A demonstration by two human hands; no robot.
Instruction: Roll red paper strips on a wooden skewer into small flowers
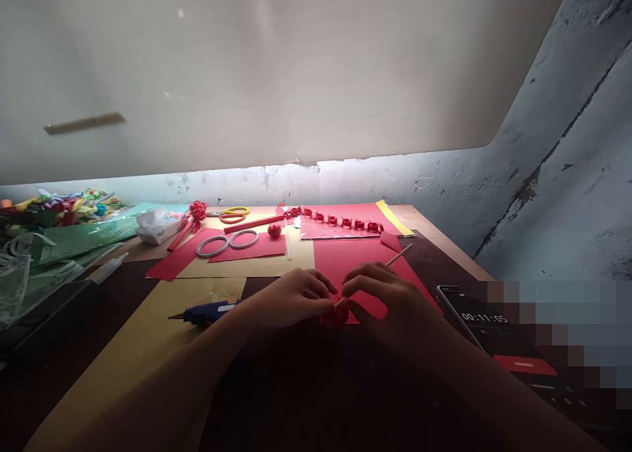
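My right hand (382,291) pinches a thin wooden stick (399,254); one end points up to the right, and the other reaches the red paper piece (336,316) below my fingers. My left hand (296,297) is closed on that red piece, which is partly hidden and dark, so its exact shape is unclear. Both hands meet over the near edge of a red paper sheet (332,260). Beside my left wrist lies a blue glue gun (205,314), its nozzle to the left.
Farther back lie grey rings (243,239), a red paper ball (274,231), scissors (234,214), a red rod (254,224) and a red curled chain (345,222). A phone (503,340) rests at right. Tissues (158,227) and colourful scraps (69,212) occupy the left.
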